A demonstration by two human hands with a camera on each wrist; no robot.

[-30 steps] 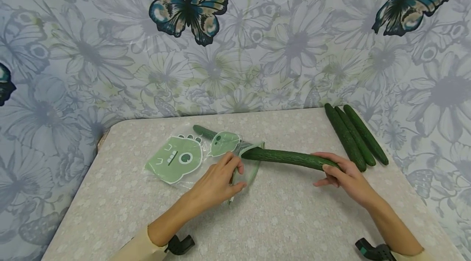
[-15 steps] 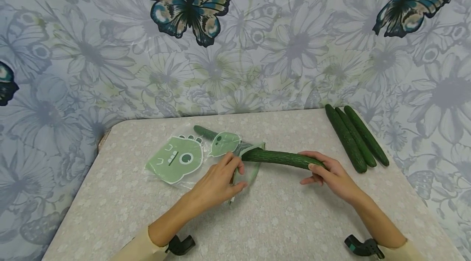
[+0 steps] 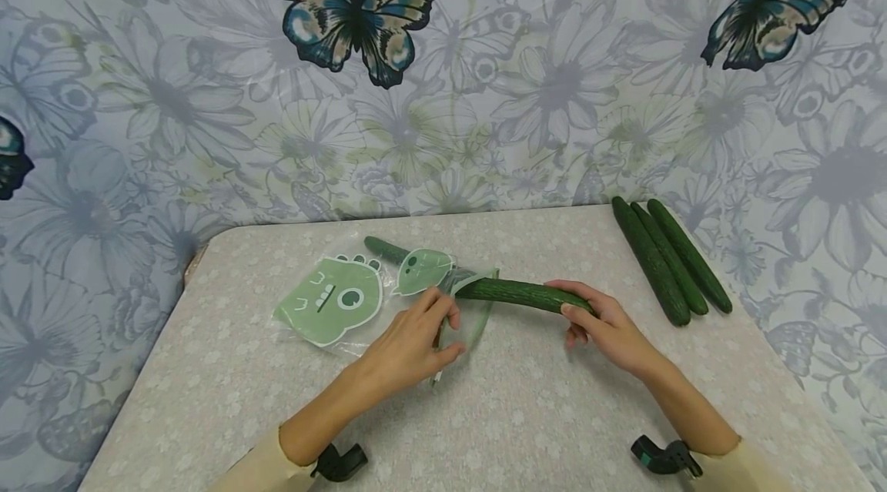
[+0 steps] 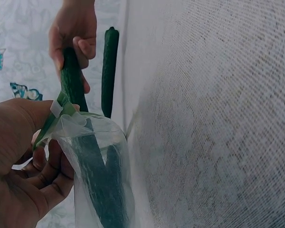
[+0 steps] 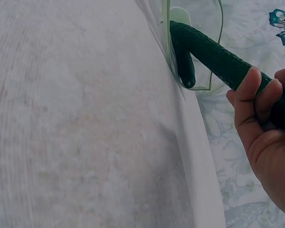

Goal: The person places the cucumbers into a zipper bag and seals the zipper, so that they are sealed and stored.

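A clear plastic zip bag [image 3: 333,299] with green cartoon prints lies on the table, its mouth facing right. My left hand [image 3: 412,338] pinches the near edge of the bag's green-rimmed mouth, holding it apart. A dark green cucumber [image 3: 513,292] goes partway into that mouth, and my right hand [image 3: 606,326] grips its outer end between thumb and fingers. Inside the bag lies another cucumber [image 3: 384,249], its tip showing at the upper left. In the right wrist view that cucumber's near end [image 5: 186,76] rests low in the mouth, below the gripped one.
Three more cucumbers [image 3: 658,261] lie side by side at the table's right rear. A pale patterned cloth covers the table [image 3: 527,415]. Behind it hangs a butterfly-print curtain [image 3: 485,92].
My right hand has moved left, sliding the cucumber farther into the bag, so less of it shows outside. The left hand and the bag have stayed put.
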